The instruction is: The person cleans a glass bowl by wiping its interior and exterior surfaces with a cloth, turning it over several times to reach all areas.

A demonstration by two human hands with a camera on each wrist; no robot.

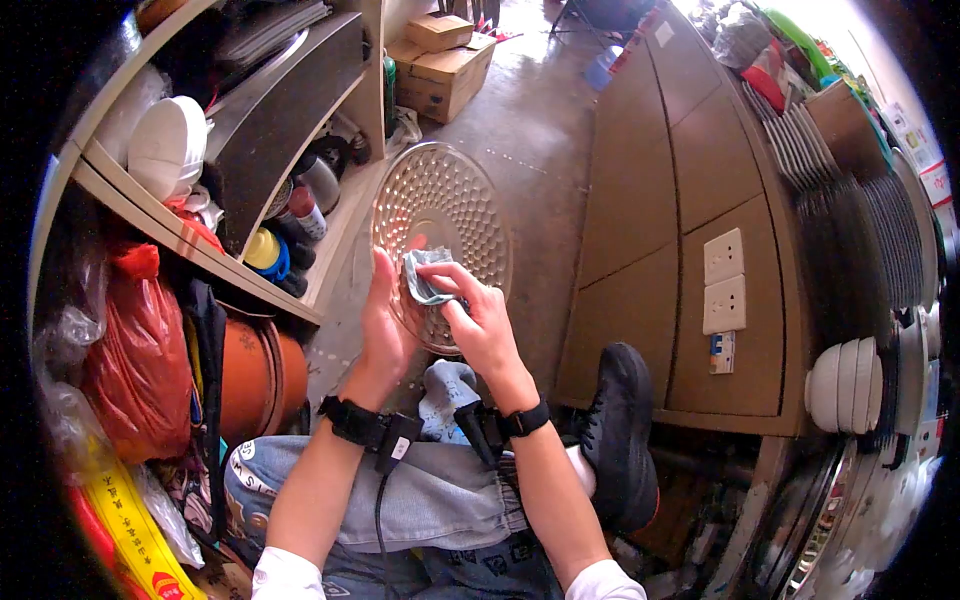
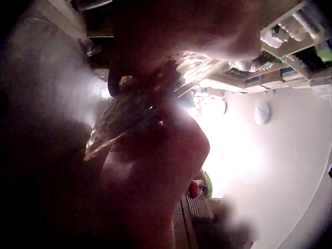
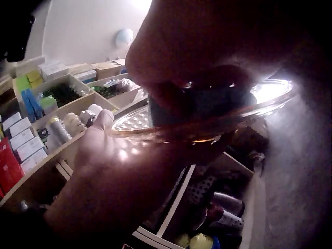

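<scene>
A large clear glass plate with a dimpled pattern is held tilted above the person's lap. The left hand supports it from below at the left edge, its thumb up by the rim; in the right wrist view that hand lies under the plate. The right hand pinches a grey-blue cloth and presses it on the plate's surface. Dark in the right wrist view, the cloth lies between the right hand and the glass.
Shelves with bottles and a white container stand at the left, above a red bag. A brown cabinet with sockets is at the right, beside stacked bowls. Cardboard boxes sit on the floor ahead.
</scene>
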